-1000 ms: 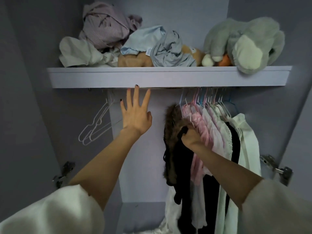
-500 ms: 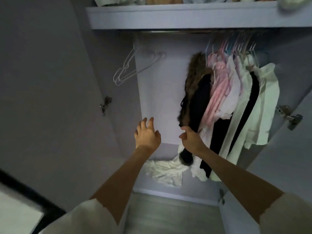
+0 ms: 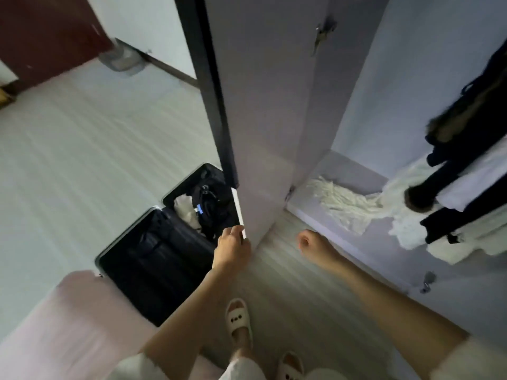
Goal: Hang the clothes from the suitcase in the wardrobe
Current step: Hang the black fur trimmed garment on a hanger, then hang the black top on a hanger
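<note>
A black suitcase (image 3: 153, 256) lies open on the pale floor at lower left. Its far half holds a black garment (image 3: 211, 207) and a white one (image 3: 182, 208); the near half looks dark and bare. The open wardrobe door (image 3: 263, 133) stands between the suitcase and the wardrobe. My left hand (image 3: 231, 242) hangs at the door's bottom corner, fingers loosely bent, holding nothing; whether they touch the edge is unclear. My right hand (image 3: 312, 242) is loosely curled over the floor in front of the wardrobe. Dark and white clothes (image 3: 466, 149) hang at the right.
A crumpled white garment (image 3: 345, 207) lies on the wardrobe's floor. A pink cover (image 3: 68, 325) fills the lower left corner beside the suitcase. My feet in white slippers (image 3: 238, 319) stand on the floor. A dark red door (image 3: 41, 37) is at upper left.
My view has swung down and left from the rail to the floor and suitcase. Both hands have dropped; the right hand has let go of the hanging clothes.
</note>
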